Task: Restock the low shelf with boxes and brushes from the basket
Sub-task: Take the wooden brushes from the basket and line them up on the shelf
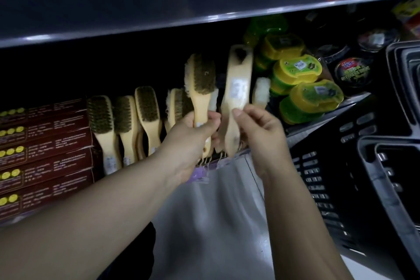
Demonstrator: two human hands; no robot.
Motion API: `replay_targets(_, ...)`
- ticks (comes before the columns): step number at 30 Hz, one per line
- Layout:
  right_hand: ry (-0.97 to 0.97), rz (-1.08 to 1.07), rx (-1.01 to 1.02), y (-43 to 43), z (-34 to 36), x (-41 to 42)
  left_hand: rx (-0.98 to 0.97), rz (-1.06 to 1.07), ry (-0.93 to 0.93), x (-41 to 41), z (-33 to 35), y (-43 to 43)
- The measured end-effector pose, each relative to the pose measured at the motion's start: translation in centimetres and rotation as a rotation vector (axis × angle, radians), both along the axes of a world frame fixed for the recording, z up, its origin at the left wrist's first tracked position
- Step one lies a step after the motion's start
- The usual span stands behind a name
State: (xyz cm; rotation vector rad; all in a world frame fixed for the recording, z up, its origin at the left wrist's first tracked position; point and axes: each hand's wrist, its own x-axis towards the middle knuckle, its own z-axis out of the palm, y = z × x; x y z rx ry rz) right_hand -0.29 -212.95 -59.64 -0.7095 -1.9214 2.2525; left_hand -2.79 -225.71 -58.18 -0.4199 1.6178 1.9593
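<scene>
Right of the boxes, the left grip clasped one brush and the right grip pinched another brush, both probably due into the row.

Dark red boxes with yellow dots lie stacked flat at the left of the low shelf. Beside them, in the middle of the frame, pale wooden-handled brushes stand in a row, bristles facing out. Just right of these, the left hand grips one brush upright by its handle, bristles showing. The right hand pinches a second brush, its labelled wooden back towards us. A black slotted basket sits at the right edge.
</scene>
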Motion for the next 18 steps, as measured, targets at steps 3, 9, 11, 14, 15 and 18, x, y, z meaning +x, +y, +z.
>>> replay_targets(3,-0.074,-0.235,0.217,2.0,-1.2,-1.2,-0.125,-0.064,-0.011,0.0,-0.6,-0.1)
replay_targets(9,-0.189,-0.105,0.544,3.5,-4.4,-2.1,-0.154,-0.045,-0.062,0.0,-0.8,-0.3)
replay_targets(11,-0.183,-0.084,0.634,3.3,-5.1,-2.1,-0.133,-0.087,-0.051,0.0,-1.1,-0.3)
replay_targets(14,-0.173,-0.077,0.720,3.0,-5.2,-2.1,-0.123,-0.195,0.005,0.1,-1.6,-0.2)
replay_targets(15,-0.158,-0.069,0.741,3.0,-5.1,-2.3,-0.147,-0.237,0.041,0.2,-1.7,-0.2)
replay_targets(18,-0.134,-0.030,0.781,3.0,-4.7,-2.6,-0.223,-0.274,0.168,0.1,-2.1,0.0)
